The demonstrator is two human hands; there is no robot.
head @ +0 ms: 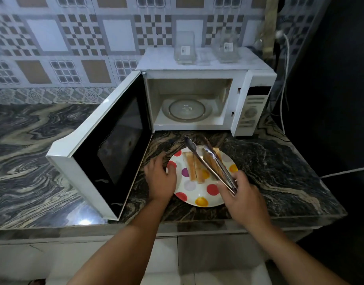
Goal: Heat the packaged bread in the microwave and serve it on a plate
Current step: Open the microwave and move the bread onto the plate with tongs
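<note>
A white plate (199, 194) with coloured dots sits on the dark marble counter in front of the microwave. Several bread slices (192, 167) lie on it. My right hand (243, 198) holds metal tongs (205, 161) whose open tips reach over the bread toward the microwave. My left hand (159, 178) rests on the plate's left rim, fingers curled on its edge. The white microwave (205, 95) stands behind with its door (107, 145) swung wide open to the left. Its cavity holds only the glass turntable (187, 110).
Two clear glass containers (185, 48) stand on top of the microwave. A white cable (284, 83) hangs at the right by the dark wall. The counter edge (177, 225) runs just below the plate. The open door blocks the space left of the plate.
</note>
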